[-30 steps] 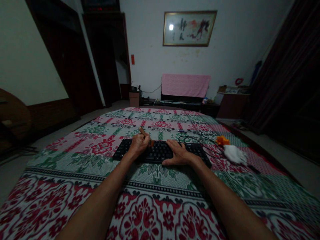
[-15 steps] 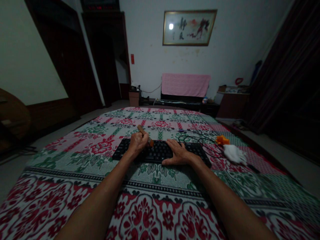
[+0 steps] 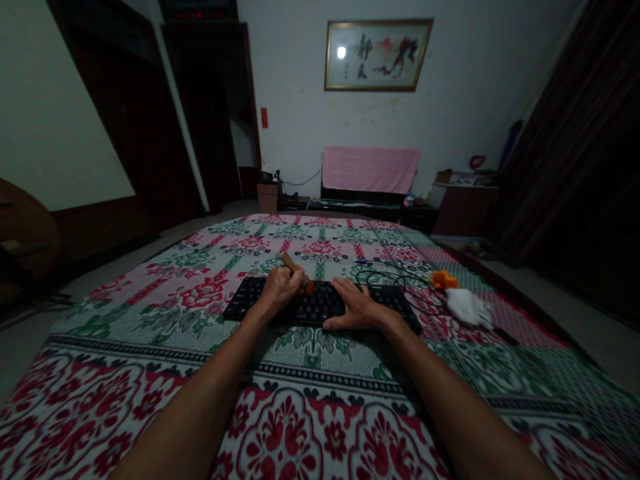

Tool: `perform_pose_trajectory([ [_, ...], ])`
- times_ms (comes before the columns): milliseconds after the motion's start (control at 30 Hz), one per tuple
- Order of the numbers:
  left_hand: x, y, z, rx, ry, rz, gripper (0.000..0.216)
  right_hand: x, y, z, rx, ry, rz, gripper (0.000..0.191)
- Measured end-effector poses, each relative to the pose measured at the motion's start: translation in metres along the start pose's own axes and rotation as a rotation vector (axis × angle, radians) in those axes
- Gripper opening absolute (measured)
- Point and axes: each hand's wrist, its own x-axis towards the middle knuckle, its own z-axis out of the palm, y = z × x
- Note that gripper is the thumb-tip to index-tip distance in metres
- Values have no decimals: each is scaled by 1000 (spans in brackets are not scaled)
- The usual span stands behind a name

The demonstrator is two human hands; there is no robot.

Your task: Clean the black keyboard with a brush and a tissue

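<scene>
Keyboard, black, is lying flat across the floral bedspread, mid-frame. Left hand is gripping a wooden-handled brush in a closed fist, with the handle sticking up and away and the reddish bristle end pointing down at the keys near the middle. Right hand is resting palm-down on the keys just right of the brush, fingers flat and spread, holding nothing. Black cable is looping off the far right corner. Orange object and white cloth are sitting just past the keyboard's right end.
</scene>
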Motion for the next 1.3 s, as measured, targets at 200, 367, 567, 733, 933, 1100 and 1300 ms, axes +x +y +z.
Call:
perform_pose_trajectory([
  [200,-2,-2,6,30,43,17,39,0,-1,-1,-16,-8,2,117],
  [367,0,-5,4,-31,-29,-14,39,0,-2,-2,-13,-34,25,119],
  [567,-1,-3,0,-11,35,-23,41,-1,-2,-2,-12,-24,18,118],
  [733,-1,0,-4,38,-39,15,39,-2,-3,-3,-5,-21,21,117],
  [933,0,4,-10,-18,-35,-36,40,-1,-2,-3,-1,-25,17,117],
  [1100,-1,4,-10,3,-73,-13,38,0,-2,-2,-4,-19,11,117],
  [1300,-2,9,-9,-63,-65,-52,37,-1,-1,-2,-5,-21,15,117],
])
